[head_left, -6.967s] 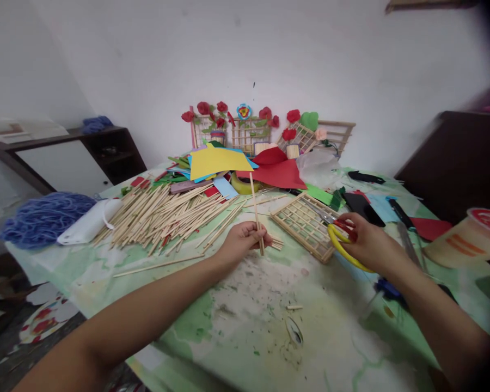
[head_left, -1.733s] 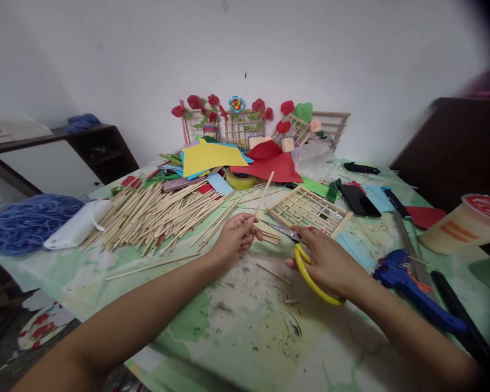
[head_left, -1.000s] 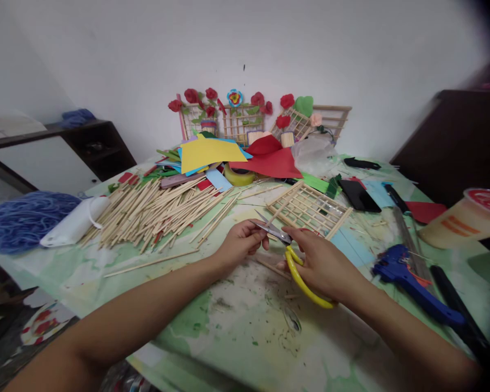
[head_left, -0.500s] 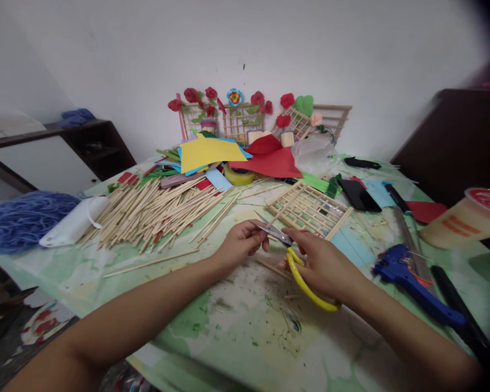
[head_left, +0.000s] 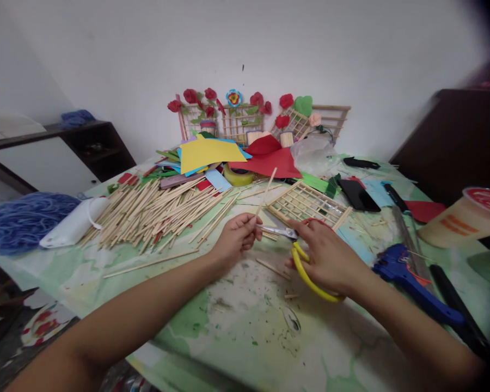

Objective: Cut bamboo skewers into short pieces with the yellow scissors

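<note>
My left hand (head_left: 237, 239) pinches a thin wooden stick (head_left: 268, 188) that points up and away from its fingertips. My right hand (head_left: 326, 256) is wrapped round scissors (head_left: 316, 286) with yellow handles. Their metal blades point left and reach the fingers of my left hand, near the stick's lower end. Just behind the hands lies a lattice of glued sticks (head_left: 309, 205). One short cut stick (head_left: 273, 269) rests on the table below the blades, with a smaller piece (head_left: 292, 296) nearby.
A big heap of sticks (head_left: 159, 212) spreads at left, beside a white glue bottle (head_left: 74, 222) and blue yarn (head_left: 26, 220). Coloured paper (head_left: 212, 154) lies behind. A phone (head_left: 358, 195), a blue glue gun (head_left: 412, 280) and a cup (head_left: 463, 218) stand or lie at right.
The stick in my left hand now stands up more steeply. My right hand has moved slightly right and down with the scissors, and their blades look closer together.
</note>
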`<state>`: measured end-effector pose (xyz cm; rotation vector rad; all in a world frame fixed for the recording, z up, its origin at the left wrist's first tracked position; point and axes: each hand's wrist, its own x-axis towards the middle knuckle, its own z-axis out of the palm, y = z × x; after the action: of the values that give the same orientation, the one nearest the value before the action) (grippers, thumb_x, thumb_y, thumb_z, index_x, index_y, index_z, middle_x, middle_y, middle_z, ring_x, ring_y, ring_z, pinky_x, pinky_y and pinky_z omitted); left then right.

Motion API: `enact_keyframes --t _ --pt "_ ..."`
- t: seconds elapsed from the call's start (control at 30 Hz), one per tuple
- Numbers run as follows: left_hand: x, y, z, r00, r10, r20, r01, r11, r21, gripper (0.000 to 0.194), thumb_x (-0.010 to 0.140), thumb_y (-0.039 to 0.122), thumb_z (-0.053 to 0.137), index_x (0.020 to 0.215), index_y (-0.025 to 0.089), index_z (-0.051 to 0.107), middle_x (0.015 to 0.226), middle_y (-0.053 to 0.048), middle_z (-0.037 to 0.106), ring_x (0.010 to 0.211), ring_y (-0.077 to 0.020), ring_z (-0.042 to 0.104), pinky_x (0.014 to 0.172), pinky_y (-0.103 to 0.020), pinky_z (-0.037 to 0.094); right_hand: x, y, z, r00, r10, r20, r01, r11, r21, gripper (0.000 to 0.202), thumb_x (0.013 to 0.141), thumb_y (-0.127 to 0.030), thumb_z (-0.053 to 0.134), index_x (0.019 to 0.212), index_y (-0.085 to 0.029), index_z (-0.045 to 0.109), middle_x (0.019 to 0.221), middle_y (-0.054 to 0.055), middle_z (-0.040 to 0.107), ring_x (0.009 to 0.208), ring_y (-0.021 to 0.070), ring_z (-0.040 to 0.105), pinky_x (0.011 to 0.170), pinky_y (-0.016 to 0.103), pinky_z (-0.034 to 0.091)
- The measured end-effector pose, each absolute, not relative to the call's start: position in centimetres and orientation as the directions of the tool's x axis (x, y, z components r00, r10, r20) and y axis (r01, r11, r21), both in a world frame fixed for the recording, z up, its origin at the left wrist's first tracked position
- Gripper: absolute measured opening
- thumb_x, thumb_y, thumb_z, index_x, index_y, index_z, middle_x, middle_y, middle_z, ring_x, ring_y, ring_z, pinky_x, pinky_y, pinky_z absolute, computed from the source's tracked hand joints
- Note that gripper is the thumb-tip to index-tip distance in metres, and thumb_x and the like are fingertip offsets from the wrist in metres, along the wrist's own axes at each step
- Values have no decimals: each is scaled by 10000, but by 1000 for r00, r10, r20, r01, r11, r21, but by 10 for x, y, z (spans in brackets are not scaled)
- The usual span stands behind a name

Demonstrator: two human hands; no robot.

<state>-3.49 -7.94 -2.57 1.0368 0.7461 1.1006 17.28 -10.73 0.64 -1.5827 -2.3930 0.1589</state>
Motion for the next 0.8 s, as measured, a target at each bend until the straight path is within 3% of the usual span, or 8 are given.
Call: enact_keyframes --t 0.17,0.3,0.43,0.6,0.67,0.8 --pt "-37 -78 -27 351 936 -3 -266 103 958 247 787 375 571 847 135 557 576 13 547 380 -19 229 379 -169 113 199 -82 -12 -172 960 221 973 200 -115 700 736 -387 549 1360 -130 363 1074 157 585 1024 307 520 844 375 386" --pt "-35 -80 -29 375 926 -35 -117 85 989 281 798 394 542 903 136 584 568 19 548 377 -34 200 384 -195 120 217 -68 -24 -161 961 224 985 171 -24 707 717 -382 534 1333 -72 380 1092 174 581 1037 307 513 862 366 380" --pt "-38 -79 -27 328 940 100 159 -159 974 257 831 367 483 839 150 620 578 17 558 465 -78 378 481 -211 279 216 -72 -15 -167 953 251 985 148 94 616 724 -436 522 1235 -93 489 1031 176 594 1000 331 509 843 411 370" --pt "-44 -80 -23 440 857 270 489 -481 728 270 880 316 400 802 175 617 677 -11 594 668 -138 526 639 -237 361 192 -99 13 -193 884 426 980 151 131 321 805 -379 444 927 -131 608 906 157 590 920 313 503 816 426 358" --pt "-46 -81 -21 497 820 284 549 -550 630 277 897 311 363 847 180 602 754 -31 617 707 -149 543 648 -242 371 181 -109 19 -238 817 526 971 203 123 318 828 -368 433 964 -129 591 969 164 579 985 317 475 867 435 333" --pt "-47 -84 -16 532 788 311 656 -615 437 314 922 303 299 858 176 579 805 -55 634 739 -163 566 655 -255 385 171 -117 19 -274 714 644 959 251 129 487 858 -422 429 1238 -118 449 1229 190 492 1158 335 375 950 472 260"
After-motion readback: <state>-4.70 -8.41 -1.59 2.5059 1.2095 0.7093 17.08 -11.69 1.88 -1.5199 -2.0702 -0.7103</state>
